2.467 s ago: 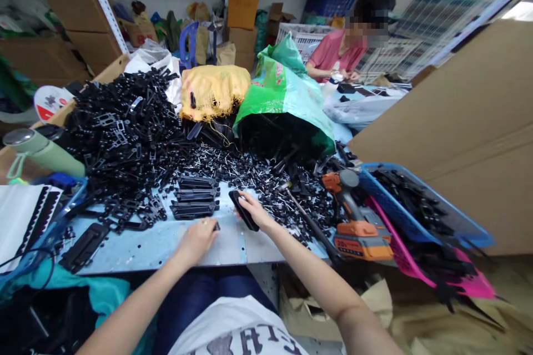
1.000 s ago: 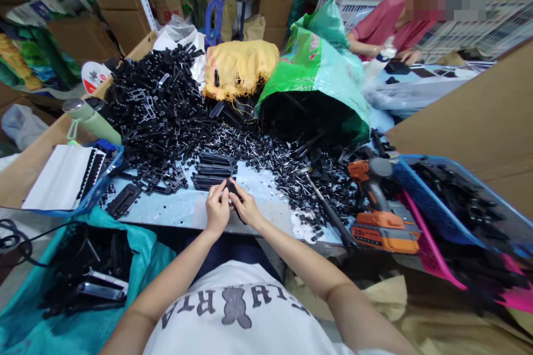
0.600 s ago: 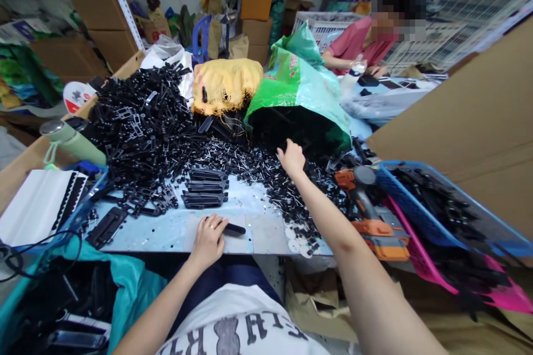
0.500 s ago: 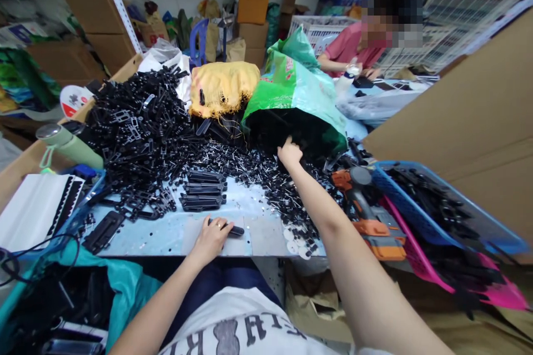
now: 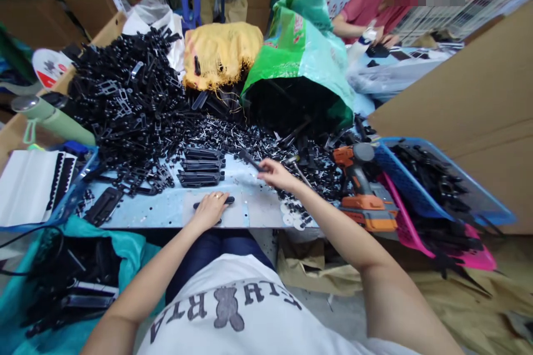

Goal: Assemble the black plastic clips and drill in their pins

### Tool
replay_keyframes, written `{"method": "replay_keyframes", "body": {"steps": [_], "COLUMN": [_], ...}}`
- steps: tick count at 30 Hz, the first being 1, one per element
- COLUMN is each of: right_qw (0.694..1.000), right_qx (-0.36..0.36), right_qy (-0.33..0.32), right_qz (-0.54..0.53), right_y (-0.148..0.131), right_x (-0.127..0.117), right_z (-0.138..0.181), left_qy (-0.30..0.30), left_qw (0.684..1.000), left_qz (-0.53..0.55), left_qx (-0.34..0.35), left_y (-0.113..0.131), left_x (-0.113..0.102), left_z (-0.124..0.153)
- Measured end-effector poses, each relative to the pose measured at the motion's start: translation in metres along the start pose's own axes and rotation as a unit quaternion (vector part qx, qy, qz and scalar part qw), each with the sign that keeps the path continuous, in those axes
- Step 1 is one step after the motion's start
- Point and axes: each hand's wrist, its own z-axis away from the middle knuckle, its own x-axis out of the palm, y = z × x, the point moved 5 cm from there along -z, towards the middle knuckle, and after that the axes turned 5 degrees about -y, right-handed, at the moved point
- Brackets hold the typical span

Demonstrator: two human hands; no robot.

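Near the table's front edge, my left hand [image 5: 211,209] is closed over a black plastic strip [image 5: 229,200], whose ends stick out on both sides. My right hand [image 5: 277,174] pinches the end of a slim black plastic piece [image 5: 250,161] above the tabletop, its far end pointing up and left. Just beyond my left hand lies a stack of black plastic parts [image 5: 202,166] in neat rows. The green sack [image 5: 287,55], with its dark mouth facing me, lies behind my right hand. Small screws and black bits [image 5: 233,136] are strewn before it.
A large heap of black parts [image 5: 129,94] covers the left. An orange and grey cordless drill [image 5: 360,188] lies right, beside a blue basket [image 5: 478,177] and a pink basket [image 5: 406,233]. A green bottle [image 5: 62,122] leans left. Another person [image 5: 375,5] works across the table.
My right hand has come back from the green sack's mouth towards me, now with a slim black piece in its fingers. My left hand stays over its strip. The camera view has tilted down.
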Motion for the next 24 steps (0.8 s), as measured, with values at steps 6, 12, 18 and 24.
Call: {"method": "replay_keyframes", "body": {"steps": [6,12,18,24], "right_qw": [0.918,0.894,0.870,0.859], "right_qx": [-0.109,-0.048,-0.042,-0.072], "right_qy": [-0.187,-0.159,-0.127,-0.129], "right_qz": [0.332,0.416,0.474,0.490], "right_y": [-0.023,-0.030,-0.052,-0.061], "right_x": [0.086,0.092,0.088,0.081], "right_z": [0.063,0.062,0.066,0.062], "left_qy": [-0.016,0.003,0.069,0.096], "left_qw": [0.999,0.999,0.996,0.992], "left_qz": [0.041,0.050,0.049,0.060], "left_qx": [0.009,0.021,0.037,0.053], "left_y": [0.009,0.014,0.009,0.009], "left_x": [-0.007,-0.010,-0.002,-0.003], "left_z": [-0.007,-0.002,0.005,0.009]}}
